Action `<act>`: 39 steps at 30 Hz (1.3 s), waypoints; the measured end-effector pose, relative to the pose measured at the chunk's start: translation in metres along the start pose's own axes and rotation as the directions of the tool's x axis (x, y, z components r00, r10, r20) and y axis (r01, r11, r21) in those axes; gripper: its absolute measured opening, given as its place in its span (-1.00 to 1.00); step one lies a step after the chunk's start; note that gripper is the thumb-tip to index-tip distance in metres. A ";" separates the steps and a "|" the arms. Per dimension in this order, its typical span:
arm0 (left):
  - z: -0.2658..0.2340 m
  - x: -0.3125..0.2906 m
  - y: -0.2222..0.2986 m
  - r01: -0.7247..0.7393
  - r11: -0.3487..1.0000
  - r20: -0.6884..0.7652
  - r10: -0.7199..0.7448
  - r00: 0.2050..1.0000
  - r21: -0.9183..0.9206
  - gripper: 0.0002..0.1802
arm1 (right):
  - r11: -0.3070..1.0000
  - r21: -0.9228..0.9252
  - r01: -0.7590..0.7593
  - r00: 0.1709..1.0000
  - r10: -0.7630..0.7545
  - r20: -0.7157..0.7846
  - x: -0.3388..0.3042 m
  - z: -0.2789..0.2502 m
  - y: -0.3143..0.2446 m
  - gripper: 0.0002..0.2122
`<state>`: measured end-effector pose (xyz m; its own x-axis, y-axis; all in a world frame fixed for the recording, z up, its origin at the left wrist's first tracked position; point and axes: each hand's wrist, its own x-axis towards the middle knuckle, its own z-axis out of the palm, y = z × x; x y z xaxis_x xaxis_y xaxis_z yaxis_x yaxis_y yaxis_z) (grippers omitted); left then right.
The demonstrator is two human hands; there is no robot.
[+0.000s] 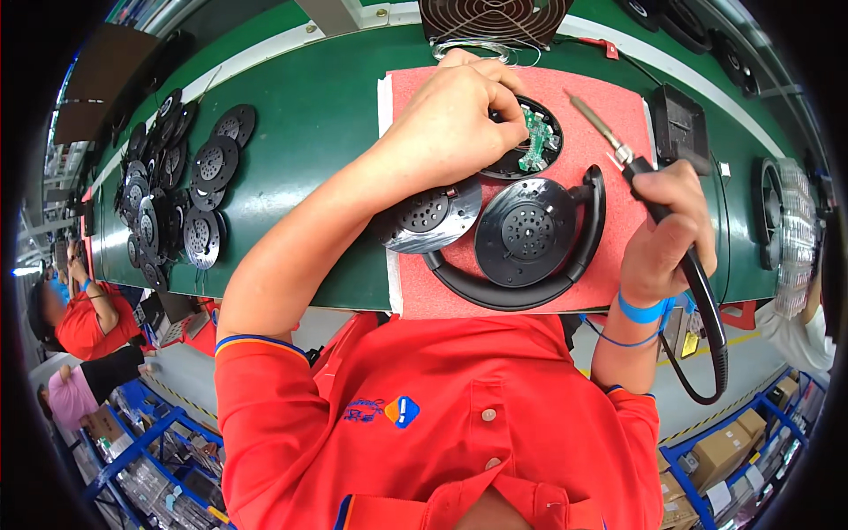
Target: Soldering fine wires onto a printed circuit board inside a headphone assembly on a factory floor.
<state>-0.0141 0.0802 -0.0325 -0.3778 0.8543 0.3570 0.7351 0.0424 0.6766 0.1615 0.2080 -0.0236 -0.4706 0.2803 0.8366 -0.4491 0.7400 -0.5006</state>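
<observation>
A pair of black headphones lies on a pink foam mat (pixel 565 305), its headband (pixel 503 290) curving toward me. In the far ear cup (pixel 511 168) sits a green circuit board (pixel 535 141). My left hand (pixel 464 110) reaches over that cup, fingers pinched at the board's left edge; what they hold, if anything, is hidden. A black perforated round plate (pixel 528 231) covers the nearer cup. Another such plate (pixel 428 216) lies under my left wrist. My right hand (pixel 669 230) grips a soldering iron (pixel 649 181), its tip pointing up and left above the mat, apart from the board.
Many loose black round plates (pixel 212 163) are heaped at the left of the green table (pixel 300 115). A fan grille (pixel 495 19) with coiled silvery wire (pixel 477 49) stands behind the mat. A black tray (pixel 682 124) and stacked clear plastic trays (pixel 795 230) are on the right.
</observation>
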 end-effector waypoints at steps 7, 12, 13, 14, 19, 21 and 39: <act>0.001 0.002 -0.001 0.012 1.000 0.008 -0.012 1.000 0.001 -0.88 | 0.994 -0.064 -0.088 0.991 0.094 0.098 0.000 -0.001 -0.008 -0.84; 0.001 0.003 0.000 0.032 0.999 0.003 -0.032 0.999 -0.028 -0.89 | 0.988 -0.086 -0.127 0.985 0.136 0.108 0.001 -0.001 -0.010 -0.84; 0.001 0.003 0.000 0.041 0.998 0.004 -0.041 0.999 -0.043 -0.89 | 0.988 -0.087 -0.128 0.985 0.137 0.108 0.001 0.000 -0.010 -0.84; -0.001 0.004 0.001 0.041 0.998 0.005 -0.040 0.999 -0.045 -0.89 | 0.987 -0.093 -0.129 0.985 0.138 0.107 0.002 0.002 -0.011 -0.85; -0.006 0.004 0.002 0.113 0.993 0.136 -0.109 0.985 -0.016 -0.87 | 0.984 -0.143 -0.107 0.974 0.133 0.184 0.003 0.006 -0.015 -0.80; -0.006 0.004 0.003 0.123 0.992 0.140 -0.119 0.983 -0.023 -0.87 | 0.984 -0.146 -0.105 0.972 0.133 0.192 0.004 0.007 -0.016 -0.80; 0.001 0.005 -0.001 0.055 0.996 0.024 -0.054 0.998 -0.066 -0.88 | 0.985 -0.157 -0.069 0.971 0.103 0.218 0.005 0.010 -0.014 -0.80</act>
<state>-0.0162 0.0843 -0.0318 -0.4029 0.8632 0.3042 0.6742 0.0552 0.7365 0.1585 0.1926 -0.0147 -0.6682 0.2150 0.7123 -0.2911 0.8055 -0.5162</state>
